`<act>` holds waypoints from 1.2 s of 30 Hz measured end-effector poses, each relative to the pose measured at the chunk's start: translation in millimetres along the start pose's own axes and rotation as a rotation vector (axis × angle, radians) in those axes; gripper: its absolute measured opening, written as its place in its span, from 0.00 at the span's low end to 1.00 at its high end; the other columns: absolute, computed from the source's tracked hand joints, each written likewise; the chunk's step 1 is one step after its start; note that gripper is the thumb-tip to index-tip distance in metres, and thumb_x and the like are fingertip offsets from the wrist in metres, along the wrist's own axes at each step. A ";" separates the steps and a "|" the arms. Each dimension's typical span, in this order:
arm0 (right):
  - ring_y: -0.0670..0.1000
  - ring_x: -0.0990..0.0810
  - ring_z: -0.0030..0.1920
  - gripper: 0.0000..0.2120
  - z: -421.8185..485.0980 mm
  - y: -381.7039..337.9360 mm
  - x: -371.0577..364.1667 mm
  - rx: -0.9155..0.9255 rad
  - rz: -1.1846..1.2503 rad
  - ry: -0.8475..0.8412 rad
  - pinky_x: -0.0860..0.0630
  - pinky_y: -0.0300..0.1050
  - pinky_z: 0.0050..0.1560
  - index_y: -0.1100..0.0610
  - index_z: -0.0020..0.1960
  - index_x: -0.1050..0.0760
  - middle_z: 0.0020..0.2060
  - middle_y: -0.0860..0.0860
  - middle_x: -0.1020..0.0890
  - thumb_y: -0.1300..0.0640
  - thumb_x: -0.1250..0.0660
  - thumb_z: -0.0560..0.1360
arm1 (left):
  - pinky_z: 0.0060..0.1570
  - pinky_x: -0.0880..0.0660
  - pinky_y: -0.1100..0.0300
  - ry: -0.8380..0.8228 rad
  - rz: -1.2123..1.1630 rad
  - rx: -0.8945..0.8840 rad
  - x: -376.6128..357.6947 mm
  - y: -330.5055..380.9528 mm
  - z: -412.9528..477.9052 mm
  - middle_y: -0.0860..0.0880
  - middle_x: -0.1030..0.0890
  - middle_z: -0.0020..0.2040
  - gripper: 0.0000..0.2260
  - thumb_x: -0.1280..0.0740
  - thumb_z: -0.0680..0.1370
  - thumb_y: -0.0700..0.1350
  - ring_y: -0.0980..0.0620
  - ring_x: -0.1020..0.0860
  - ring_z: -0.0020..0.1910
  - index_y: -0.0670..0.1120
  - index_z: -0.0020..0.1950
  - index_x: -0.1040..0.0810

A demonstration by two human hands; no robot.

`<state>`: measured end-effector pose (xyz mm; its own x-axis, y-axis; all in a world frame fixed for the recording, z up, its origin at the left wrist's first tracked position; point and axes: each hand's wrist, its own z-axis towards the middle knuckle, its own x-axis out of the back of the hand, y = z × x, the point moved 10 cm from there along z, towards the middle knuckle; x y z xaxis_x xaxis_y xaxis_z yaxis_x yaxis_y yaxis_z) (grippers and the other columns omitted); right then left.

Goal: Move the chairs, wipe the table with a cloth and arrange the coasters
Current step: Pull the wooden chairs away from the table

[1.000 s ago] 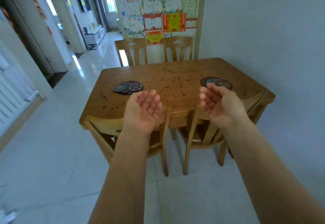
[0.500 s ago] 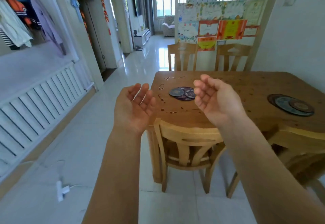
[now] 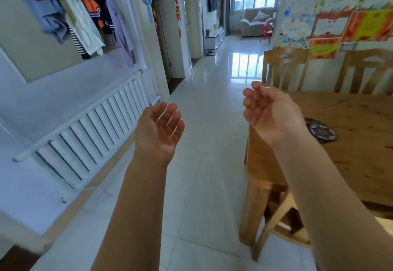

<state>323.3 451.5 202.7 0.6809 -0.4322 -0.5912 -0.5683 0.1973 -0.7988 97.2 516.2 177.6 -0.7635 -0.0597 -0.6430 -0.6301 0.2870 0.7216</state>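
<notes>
The wooden table (image 3: 359, 155) fills the right side, speckled with dark crumbs. A small pile of dark patterned coasters (image 3: 322, 131) lies on it, just right of my right wrist. Two wooden chairs stand at the table's far end, one (image 3: 285, 68) near the corner and one (image 3: 365, 70) further right. A near chair (image 3: 274, 224) is partly hidden under the table and behind my right arm. My left hand (image 3: 158, 131) is raised palm up over the floor, fingers relaxed, holding nothing. My right hand (image 3: 269, 112) is also palm up by the table's left corner, empty. No cloth is in sight.
A white radiator (image 3: 89, 130) runs along the left wall, with clothes (image 3: 85, 15) hanging above it. A glossy tiled floor (image 3: 212, 121) leads down a hallway to a sofa (image 3: 255, 22). Colourful posters (image 3: 331, 15) cover the partition behind the far chairs.
The view has swung left: the table slid to the right edge, the second coaster pile left the frame, and the radiator and hallway came in. Both hands stay raised, palms up and empty.
</notes>
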 end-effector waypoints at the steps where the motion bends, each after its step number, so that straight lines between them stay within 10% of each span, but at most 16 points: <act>1: 0.47 0.19 0.33 0.10 13.5 6.2 -5.5 -0.004 -0.006 0.005 0.24 0.40 0.34 0.55 0.51 0.22 0.38 0.50 0.16 0.59 0.43 0.81 | 0.40 0.23 0.59 0.000 0.001 0.000 0.0 3.7 14.0 0.48 0.16 0.45 0.08 0.40 0.80 0.44 0.52 0.20 0.39 0.45 0.53 0.23; 36: 0.48 0.22 0.32 0.11 620.9 29.5 -79.0 0.132 0.034 0.282 0.26 0.40 0.33 0.55 0.51 0.23 0.38 0.51 0.17 0.59 0.44 0.81 | 0.40 0.22 0.59 -0.273 0.075 0.247 -222.7 14.0 658.9 0.48 0.17 0.45 0.11 0.39 0.78 0.43 0.52 0.20 0.37 0.45 0.58 0.22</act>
<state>539.6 1037.9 156.8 0.4971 -0.6472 -0.5780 -0.5110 0.3200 -0.7978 351.7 1163.4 161.8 -0.7195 0.2179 -0.6594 -0.4950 0.5050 0.7071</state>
